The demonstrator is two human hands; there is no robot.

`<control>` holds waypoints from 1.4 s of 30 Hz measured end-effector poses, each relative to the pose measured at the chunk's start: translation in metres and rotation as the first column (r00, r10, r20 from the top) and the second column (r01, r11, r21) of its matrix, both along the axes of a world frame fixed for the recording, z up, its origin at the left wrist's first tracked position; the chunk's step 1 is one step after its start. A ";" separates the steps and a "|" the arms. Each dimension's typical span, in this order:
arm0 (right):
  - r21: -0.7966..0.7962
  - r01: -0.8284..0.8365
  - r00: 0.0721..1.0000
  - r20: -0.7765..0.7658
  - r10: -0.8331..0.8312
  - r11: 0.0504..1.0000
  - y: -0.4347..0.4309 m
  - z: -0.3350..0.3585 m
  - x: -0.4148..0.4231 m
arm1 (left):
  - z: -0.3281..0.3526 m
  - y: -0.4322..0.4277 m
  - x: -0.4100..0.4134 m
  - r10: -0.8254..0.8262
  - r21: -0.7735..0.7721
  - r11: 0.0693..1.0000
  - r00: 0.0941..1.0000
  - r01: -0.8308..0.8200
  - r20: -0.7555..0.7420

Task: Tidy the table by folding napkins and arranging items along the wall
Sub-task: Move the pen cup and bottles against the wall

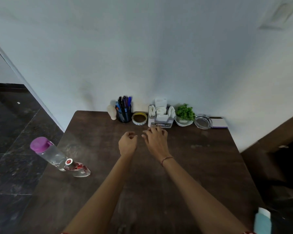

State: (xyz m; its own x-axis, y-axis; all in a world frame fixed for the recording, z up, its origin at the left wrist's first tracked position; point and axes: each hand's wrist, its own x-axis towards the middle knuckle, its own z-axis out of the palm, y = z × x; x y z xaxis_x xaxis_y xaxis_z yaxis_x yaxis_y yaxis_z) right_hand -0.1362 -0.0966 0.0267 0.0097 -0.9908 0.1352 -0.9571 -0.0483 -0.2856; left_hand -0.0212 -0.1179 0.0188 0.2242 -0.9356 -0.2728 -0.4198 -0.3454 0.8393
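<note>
Two hands hover empty over the table (193,166): my left hand (128,141) loosely curled, my right hand (156,138) relaxed, fingertips at the front of the napkin holder (161,123); contact unconfirmed. Folded napkins (161,110) stand in that holder against the wall, between tape roll (139,118) and potted plant (184,113).

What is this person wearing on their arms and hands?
No gloves or long sleeves. A thin reddish thread bracelet circles the wrist of the right hand; the left hand wears nothing visible.
</note>
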 end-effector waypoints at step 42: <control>0.397 0.784 0.420 0.228 -0.878 0.478 0.308 -0.092 -0.294 | -0.065 0.275 -0.311 -0.379 0.488 0.627 0.785 0.607 -0.490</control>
State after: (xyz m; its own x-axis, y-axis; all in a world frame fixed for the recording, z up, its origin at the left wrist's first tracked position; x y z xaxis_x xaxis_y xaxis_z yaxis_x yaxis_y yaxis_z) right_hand -0.4298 0.2118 -0.0655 -0.8345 -0.4800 -0.2706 -0.3088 0.8142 -0.4917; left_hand -0.3321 0.1571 -0.0465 -0.4252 -0.4861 -0.7635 -0.4368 -0.6286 0.6434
